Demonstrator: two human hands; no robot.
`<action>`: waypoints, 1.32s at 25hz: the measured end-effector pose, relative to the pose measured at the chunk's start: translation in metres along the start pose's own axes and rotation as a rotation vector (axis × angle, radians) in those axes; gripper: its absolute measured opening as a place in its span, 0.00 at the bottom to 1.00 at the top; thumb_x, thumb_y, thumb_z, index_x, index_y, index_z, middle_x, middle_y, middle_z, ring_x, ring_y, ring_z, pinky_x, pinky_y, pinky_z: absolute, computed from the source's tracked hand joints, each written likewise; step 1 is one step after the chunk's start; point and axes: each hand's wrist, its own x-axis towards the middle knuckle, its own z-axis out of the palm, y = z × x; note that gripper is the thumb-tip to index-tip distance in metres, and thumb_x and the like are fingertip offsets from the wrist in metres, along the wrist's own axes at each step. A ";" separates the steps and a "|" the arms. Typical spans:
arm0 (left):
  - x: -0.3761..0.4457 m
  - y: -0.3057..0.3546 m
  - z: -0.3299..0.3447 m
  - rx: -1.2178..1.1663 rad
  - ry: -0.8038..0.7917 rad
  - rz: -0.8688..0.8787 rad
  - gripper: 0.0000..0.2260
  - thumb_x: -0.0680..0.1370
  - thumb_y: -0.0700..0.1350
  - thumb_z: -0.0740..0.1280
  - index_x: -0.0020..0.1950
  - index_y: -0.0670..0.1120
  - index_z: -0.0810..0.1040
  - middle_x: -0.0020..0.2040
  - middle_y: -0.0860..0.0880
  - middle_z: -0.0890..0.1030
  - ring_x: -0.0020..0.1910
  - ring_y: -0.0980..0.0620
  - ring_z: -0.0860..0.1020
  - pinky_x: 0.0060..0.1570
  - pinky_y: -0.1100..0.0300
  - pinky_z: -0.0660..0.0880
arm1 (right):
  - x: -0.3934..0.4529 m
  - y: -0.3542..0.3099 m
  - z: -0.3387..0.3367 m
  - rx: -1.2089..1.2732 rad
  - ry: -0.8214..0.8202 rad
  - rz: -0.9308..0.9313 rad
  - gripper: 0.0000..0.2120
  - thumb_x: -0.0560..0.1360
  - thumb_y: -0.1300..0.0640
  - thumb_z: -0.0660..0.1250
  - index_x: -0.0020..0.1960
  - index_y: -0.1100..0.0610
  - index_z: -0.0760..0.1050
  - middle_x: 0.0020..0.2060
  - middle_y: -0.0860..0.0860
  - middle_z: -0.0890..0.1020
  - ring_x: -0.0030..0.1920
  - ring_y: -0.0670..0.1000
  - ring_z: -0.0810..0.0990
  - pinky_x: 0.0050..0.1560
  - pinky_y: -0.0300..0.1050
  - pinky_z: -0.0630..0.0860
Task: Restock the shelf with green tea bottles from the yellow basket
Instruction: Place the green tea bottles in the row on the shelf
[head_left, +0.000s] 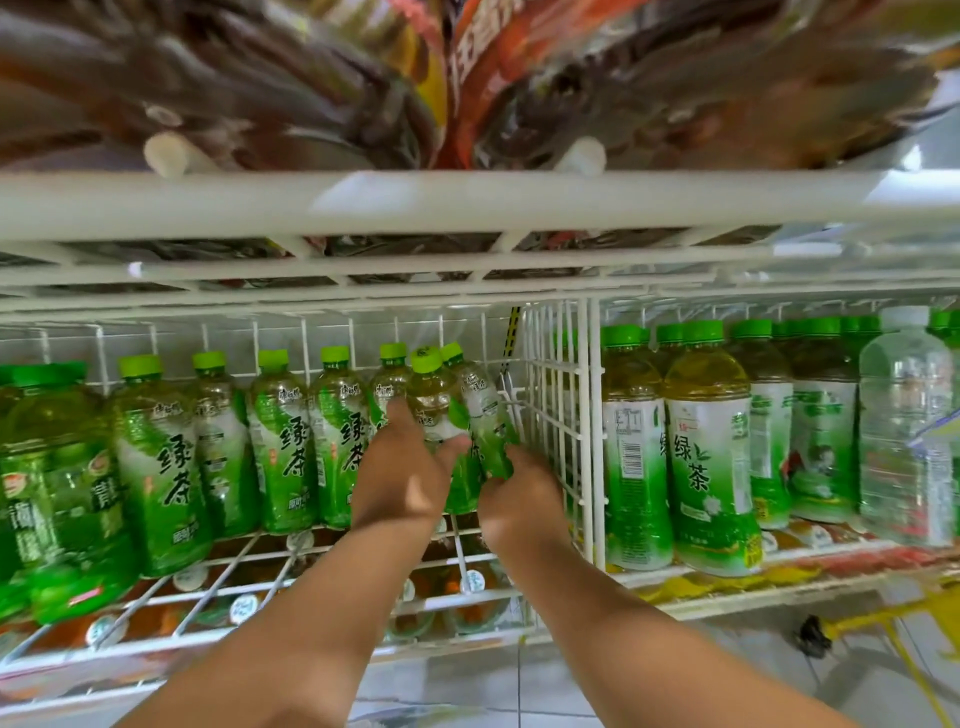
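At the right end of the wire shelf (322, 558), against the white wire divider (558, 415), you are working two green tea bottles into the row. Your left hand (402, 480) has its fingers (402, 410) spread loosely round the nearer green-capped bottle (434, 400), steadying it more than gripping. Your right hand (522, 499) is closed about the lower body of the second bottle (485, 421), which leans toward the divider rather than standing upright. Judged from this, the lean is there to slip the bottle into the narrow gap left at the end of the row.

The row of green tea bottles (283, 431) to the left stands packed, labels forward, touching one another. Larger green bottles (57, 478) crowd the far left. Beyond the divider stand a different brand of green tea (709, 457) and a clear water bottle (906, 441). The upper shelf rail (467, 200) hangs low over the caps, leaving little headroom. The divider's wires sit just beside the tilted bottle and may catch it. Only a yellow frame (893, 618), likely the basket, shows at lower right
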 end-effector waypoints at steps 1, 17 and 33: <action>0.002 0.003 0.000 0.018 -0.014 0.002 0.35 0.77 0.58 0.71 0.74 0.41 0.60 0.55 0.40 0.83 0.53 0.40 0.82 0.49 0.50 0.78 | -0.002 0.002 0.000 0.021 0.000 0.006 0.21 0.81 0.66 0.60 0.72 0.54 0.72 0.47 0.56 0.81 0.41 0.56 0.81 0.38 0.44 0.74; -0.021 -0.040 -0.030 0.308 -0.173 0.098 0.35 0.76 0.71 0.61 0.77 0.53 0.62 0.73 0.47 0.72 0.70 0.44 0.72 0.66 0.47 0.73 | -0.048 -0.004 -0.037 0.208 -0.144 -0.109 0.29 0.82 0.57 0.67 0.80 0.50 0.63 0.47 0.37 0.74 0.60 0.55 0.78 0.56 0.41 0.71; -0.057 -0.101 -0.065 0.645 0.109 0.446 0.34 0.79 0.68 0.47 0.82 0.54 0.59 0.84 0.46 0.52 0.82 0.44 0.51 0.79 0.43 0.53 | -0.010 -0.013 -0.018 -0.166 -0.066 -0.235 0.31 0.81 0.54 0.66 0.80 0.48 0.59 0.76 0.52 0.68 0.51 0.51 0.79 0.47 0.47 0.79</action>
